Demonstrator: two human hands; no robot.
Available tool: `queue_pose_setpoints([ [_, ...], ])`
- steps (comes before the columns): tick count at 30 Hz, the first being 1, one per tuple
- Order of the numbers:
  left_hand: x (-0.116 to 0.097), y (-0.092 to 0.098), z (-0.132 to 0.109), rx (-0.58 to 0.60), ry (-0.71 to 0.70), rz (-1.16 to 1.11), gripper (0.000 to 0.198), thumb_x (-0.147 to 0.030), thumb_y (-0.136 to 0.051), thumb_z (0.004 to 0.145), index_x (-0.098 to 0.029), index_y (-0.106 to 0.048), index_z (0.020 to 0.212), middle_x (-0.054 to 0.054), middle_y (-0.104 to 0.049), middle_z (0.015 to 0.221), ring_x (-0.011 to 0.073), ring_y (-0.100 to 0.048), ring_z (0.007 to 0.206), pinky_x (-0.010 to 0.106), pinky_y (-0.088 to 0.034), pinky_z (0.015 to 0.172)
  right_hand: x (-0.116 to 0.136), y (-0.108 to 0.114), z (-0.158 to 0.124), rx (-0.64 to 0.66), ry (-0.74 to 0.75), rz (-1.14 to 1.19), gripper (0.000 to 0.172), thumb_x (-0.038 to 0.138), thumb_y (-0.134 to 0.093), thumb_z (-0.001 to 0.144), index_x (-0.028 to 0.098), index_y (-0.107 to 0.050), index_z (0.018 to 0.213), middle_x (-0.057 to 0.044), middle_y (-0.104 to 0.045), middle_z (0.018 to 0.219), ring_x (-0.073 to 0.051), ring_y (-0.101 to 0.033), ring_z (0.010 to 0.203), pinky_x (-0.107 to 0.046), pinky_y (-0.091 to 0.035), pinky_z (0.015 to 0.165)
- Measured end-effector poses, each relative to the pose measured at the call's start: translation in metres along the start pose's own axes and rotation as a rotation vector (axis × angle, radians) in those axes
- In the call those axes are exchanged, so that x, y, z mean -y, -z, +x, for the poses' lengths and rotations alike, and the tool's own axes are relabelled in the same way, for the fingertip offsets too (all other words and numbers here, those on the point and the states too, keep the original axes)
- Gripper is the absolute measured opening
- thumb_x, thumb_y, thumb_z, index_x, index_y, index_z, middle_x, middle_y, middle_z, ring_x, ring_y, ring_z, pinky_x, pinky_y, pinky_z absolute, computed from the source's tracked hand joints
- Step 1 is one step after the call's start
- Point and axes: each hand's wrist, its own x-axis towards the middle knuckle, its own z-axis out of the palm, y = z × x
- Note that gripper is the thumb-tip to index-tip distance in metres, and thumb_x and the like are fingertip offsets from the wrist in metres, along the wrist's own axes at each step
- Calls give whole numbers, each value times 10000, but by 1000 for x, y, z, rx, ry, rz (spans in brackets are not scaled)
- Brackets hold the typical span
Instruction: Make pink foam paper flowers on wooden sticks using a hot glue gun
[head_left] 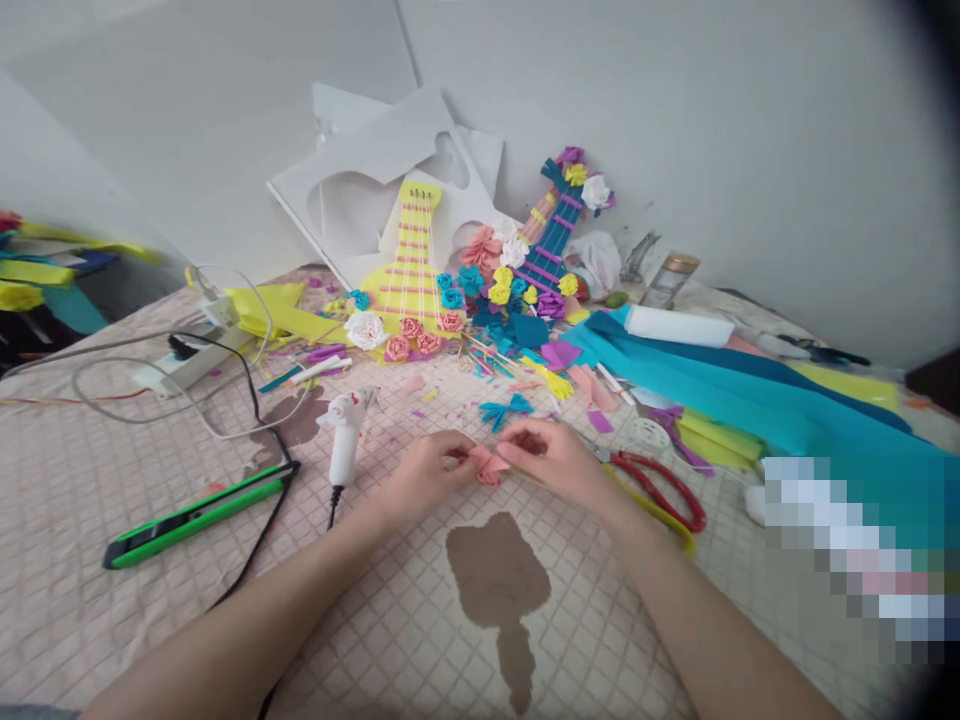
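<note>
Between my two hands is a small folded piece of pink crepe paper, held above the quilted cloth. My left hand pinches its left side with thumb and fingers. On the other side my right hand grips it, and a thin stick seems to run beneath those fingers. Just beyond lies a teal paper bow shape. Red-handled scissors lie by my right wrist, partly covered by the forearm. A white glue gun stands left of my left hand.
A green utility knife lies at the left, near a power strip with loose cords. Paper-flowered guitar shapes in yellow and teal lean at the back. Teal crepe paper spreads across the right, with scraps in the middle.
</note>
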Motion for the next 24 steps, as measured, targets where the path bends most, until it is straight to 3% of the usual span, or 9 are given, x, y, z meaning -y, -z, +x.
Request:
queue_pose_setpoints([
  [3,2,0,1,20,17,-44,243,-321,-511,826,-153,-685,803,62,-704,838,163,-636,733,221,-493,586,-9,10,-1,-23,-28,-240,194,370,-669,702,182,-644,743,-14,-637,669,-127,-536,570,-245,-391,513],
  [6,7,-1,2,12,14,-64,252,-359,-540,810,-150,-681,810,60,-699,840,172,-643,761,240,-509,634,-14,12,-4,85,-47,-375,156,304,-640,726,182,-609,633,-4,-611,590,-125,-514,537,-243,-349,490],
  [8,9,-4,1,5,7,-78,250,-371,-562,795,-148,-676,809,55,-695,838,178,-648,776,252,-513,659,-14,11,-5,124,-18,-398,151,249,-584,767,183,-592,631,-3,-605,598,-130,-521,558,-247,-352,508],
  [12,12,-8,1,-1,5,-120,259,-384,-558,799,-148,-666,796,52,-695,817,174,-650,765,254,-513,661,-12,12,-6,49,42,-438,125,161,-505,804,180,-581,707,-36,-611,734,-165,-546,721,-286,-393,648],
  [18,12,-9,0,4,-8,-128,260,-381,-537,820,-157,-667,799,49,-701,819,176,-645,796,252,-506,664,-8,14,-6,-26,-8,-398,125,163,-388,873,182,-497,815,-46,-590,760,-175,-542,735,-305,-396,670],
  [21,11,-9,0,18,-13,-133,244,-362,-535,821,-160,-670,795,43,-703,810,166,-643,770,256,-503,679,4,14,-7,-92,65,-235,81,217,-386,892,202,-464,877,-14,-573,777,-145,-539,725,-272,-403,664],
  [24,10,-8,1,26,-22,-144,206,-335,-561,800,-157,-664,789,31,-698,791,153,-635,731,242,-493,652,18,10,-10,7,131,-115,113,298,-443,885,208,-493,842,8,-560,752,-124,-525,689,-239,-400,627],
])
